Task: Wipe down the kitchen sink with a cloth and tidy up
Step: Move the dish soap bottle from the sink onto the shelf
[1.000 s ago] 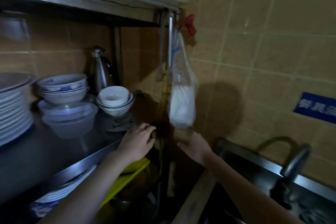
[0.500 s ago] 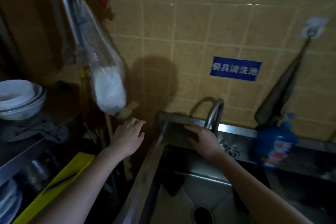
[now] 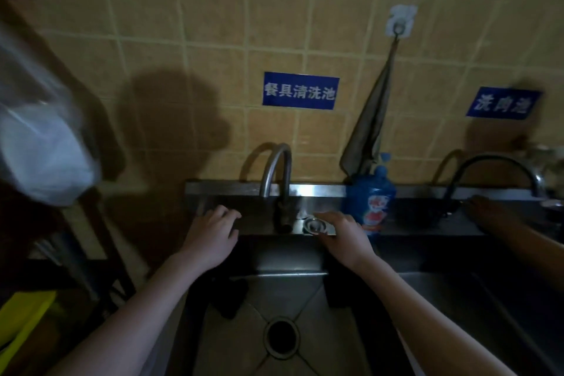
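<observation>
The left hand (image 3: 210, 236) and right hand (image 3: 343, 233) are empty, fingers loose, by the sink's (image 3: 317, 191) back edge, and the cloth (image 3: 370, 122) hangs from a wall hook (image 3: 398, 29), looking soft and light, best grabbed near the top.

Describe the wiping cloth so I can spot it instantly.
Look at the tiled wall above the sink, between the two blue signs. From a white hook there hangs the cloth, its tail dropping behind the blue bottle. It is the only limp, drab grey-brown thing there.
</observation>
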The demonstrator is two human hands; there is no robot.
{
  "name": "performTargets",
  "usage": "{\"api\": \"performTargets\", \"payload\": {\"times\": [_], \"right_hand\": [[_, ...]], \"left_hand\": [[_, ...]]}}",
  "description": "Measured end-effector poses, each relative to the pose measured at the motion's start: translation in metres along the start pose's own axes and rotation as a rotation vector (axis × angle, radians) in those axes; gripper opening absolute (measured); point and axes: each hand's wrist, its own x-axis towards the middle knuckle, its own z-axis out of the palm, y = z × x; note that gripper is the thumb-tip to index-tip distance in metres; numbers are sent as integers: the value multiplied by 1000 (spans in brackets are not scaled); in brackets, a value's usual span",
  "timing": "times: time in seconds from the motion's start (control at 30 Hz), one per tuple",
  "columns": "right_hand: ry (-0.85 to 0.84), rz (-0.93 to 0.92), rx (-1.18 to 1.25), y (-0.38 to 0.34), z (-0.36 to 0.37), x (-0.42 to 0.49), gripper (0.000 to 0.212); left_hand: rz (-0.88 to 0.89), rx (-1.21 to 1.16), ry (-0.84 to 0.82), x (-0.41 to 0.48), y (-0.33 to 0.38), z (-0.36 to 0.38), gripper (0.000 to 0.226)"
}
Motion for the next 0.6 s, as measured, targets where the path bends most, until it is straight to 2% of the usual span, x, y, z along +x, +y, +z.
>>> {"api": "performTargets", "payload": {"times": [0.3,0.6], "right_hand": [[10,161,-25,63,-24,-3,49],[68,301,73,118,-33,22,46]], "left_hand": [[117,-31,-64,34,66,41,33],[173,-26,-103,84,110,70,36]]}}
